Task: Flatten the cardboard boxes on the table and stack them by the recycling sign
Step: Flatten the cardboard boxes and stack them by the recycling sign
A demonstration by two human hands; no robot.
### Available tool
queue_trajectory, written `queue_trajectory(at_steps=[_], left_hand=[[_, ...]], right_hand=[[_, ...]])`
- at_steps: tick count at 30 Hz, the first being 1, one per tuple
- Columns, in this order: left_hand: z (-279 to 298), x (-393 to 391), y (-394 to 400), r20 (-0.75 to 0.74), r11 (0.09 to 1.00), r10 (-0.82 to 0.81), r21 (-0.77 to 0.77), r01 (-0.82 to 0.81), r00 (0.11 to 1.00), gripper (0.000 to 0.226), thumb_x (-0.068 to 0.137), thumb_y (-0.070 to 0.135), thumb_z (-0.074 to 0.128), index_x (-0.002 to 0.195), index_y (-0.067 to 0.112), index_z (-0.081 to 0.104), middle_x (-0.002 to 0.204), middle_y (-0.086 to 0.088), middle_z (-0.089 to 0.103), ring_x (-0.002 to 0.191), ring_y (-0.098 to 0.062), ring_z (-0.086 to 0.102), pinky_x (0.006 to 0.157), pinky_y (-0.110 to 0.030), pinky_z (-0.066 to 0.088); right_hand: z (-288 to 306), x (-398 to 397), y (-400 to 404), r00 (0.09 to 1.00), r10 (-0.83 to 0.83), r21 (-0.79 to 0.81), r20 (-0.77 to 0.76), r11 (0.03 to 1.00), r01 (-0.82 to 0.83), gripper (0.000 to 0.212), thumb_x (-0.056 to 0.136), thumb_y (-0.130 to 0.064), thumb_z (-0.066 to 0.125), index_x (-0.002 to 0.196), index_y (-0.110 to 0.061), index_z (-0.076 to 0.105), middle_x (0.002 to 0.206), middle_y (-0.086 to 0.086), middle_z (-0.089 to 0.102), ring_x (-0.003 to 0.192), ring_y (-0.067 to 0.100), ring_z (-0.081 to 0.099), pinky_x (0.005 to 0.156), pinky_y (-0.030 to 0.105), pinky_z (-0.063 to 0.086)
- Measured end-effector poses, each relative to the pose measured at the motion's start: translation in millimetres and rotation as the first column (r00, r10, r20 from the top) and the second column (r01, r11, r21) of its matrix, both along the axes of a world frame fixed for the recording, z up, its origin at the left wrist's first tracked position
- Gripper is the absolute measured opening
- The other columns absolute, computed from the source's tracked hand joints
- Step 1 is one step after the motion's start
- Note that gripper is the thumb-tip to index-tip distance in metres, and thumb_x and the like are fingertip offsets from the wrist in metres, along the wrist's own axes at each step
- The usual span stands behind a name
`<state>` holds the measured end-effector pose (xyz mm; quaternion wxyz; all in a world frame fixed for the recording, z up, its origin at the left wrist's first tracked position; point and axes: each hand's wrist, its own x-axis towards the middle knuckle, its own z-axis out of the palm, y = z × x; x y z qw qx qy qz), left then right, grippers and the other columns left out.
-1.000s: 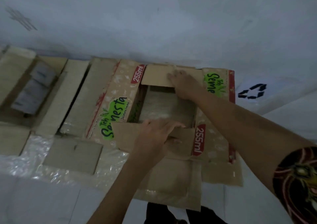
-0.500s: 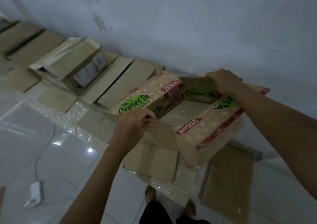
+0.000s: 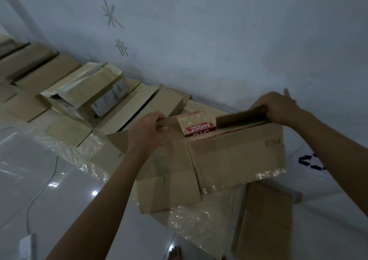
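At the far left, flattened brown cardboard sheets (image 3: 37, 64) lie in a row along the foot of the pale wall (image 3: 199, 30), which bears two grey scratch-like marks. Next to them sits an open-ended brown carton with a pale label (image 3: 89, 94) on crinkled clear plastic film (image 3: 87, 152), and a thin grey cable (image 3: 39, 190) runs over the glossy white floor (image 3: 49, 210) in front.

In the middle, the left hand (image 3: 145, 134) grips the left top edge of a large brown cardboard box with a red and white "255ml" panel (image 3: 235, 154), fingers curled over the edge. The box is held up and partly collapsed, its plain brown side facing the camera and its lower flaps hanging over more flat cardboard pieces (image 3: 169, 192) on the floor.

Further right, the right hand (image 3: 278, 108) clamps the box's right top flap, fingers folded over it. The two hands are well apart, one at each end of the box.

At the far right, a black recycling arrow sign (image 3: 312, 162) shows on the floor, just beside the box's right edge and partly hidden by the right forearm.
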<state>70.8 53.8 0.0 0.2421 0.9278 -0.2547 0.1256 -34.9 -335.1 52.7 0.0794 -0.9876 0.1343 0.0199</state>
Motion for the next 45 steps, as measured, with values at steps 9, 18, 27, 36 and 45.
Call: queue_trajectory(at_steps=[9, 18, 27, 36, 45], left_hand=[[-42.6, 60.7, -24.1, -0.306, 0.937, -0.022, 0.325, 0.126, 0.952, 0.039, 0.097, 0.039, 0.058, 0.13, 0.017, 0.056, 0.1, -0.014, 0.07, 0.101, -0.038, 0.062, 0.082, -0.044, 0.052], [-64.5, 83.3, -42.4, -0.603, 0.906, 0.008, 0.342, 0.249, 0.798, 0.053, 0.1, 0.044, 0.053, 0.146, 0.02, 0.043, 0.139, -0.016, 0.055, 0.125, -0.04, 0.053, 0.105, -0.048, 0.041], [-72.5, 65.6, -34.1, -0.547, 0.955, -0.04, 0.225, 0.193, 0.836, 0.036, 0.093, 0.043, 0.055, 0.127, 0.034, 0.049, 0.104, -0.005, 0.065, 0.099, -0.034, 0.064, 0.083, -0.042, 0.051], [-24.0, 11.5, -20.5, -0.215, 0.984, -0.072, 0.146, 0.105, 0.974, 0.038, 0.089, 0.058, 0.062, 0.117, 0.032, 0.067, 0.091, 0.007, 0.05, 0.073, -0.02, 0.057, 0.062, -0.03, 0.04], [64.5, -75.2, -29.2, 0.234, 0.996, 0.094, -0.017, -0.092, 0.968, 0.006, 0.093, 0.026, 0.068, 0.095, 0.024, 0.073, 0.08, 0.004, 0.047, 0.072, -0.018, 0.042, 0.051, -0.024, 0.019]], right_hand=[[-6.2, -23.2, 16.6, 0.976, 0.018, 0.148, -0.217, 0.989, 0.015, 0.039, 0.101, -0.017, 0.048, 0.086, -0.049, 0.064, 0.106, -0.013, 0.067, 0.097, 0.014, 0.056, 0.104, 0.059, 0.036], [-125.3, -64.0, 77.3, 0.794, -0.574, 0.381, 0.199, 0.792, 0.477, 0.069, 0.079, -0.061, 0.059, 0.133, -0.018, 0.056, 0.138, 0.011, 0.053, 0.128, 0.034, 0.045, 0.107, 0.051, 0.038], [-155.8, -50.7, 140.1, 0.317, -0.797, 0.85, -0.514, -0.523, 0.062, 0.057, 0.08, -0.021, 0.079, 0.128, -0.013, 0.05, 0.12, 0.015, 0.066, 0.098, 0.031, 0.069, 0.078, 0.049, 0.059], [-123.9, -5.0, 162.5, 0.591, -0.678, 0.884, -0.438, -0.444, 0.147, 0.137, 0.038, -0.058, 0.093, 0.153, -0.026, 0.026, 0.129, 0.016, 0.06, 0.104, 0.04, 0.063, 0.068, 0.053, 0.058], [-13.5, 36.5, 183.1, 0.712, -0.692, 0.864, -0.118, -0.425, -0.27, 0.062, 0.078, -0.037, 0.072, 0.131, -0.013, 0.052, 0.113, 0.015, 0.064, 0.105, 0.035, 0.061, 0.082, 0.056, 0.055]])
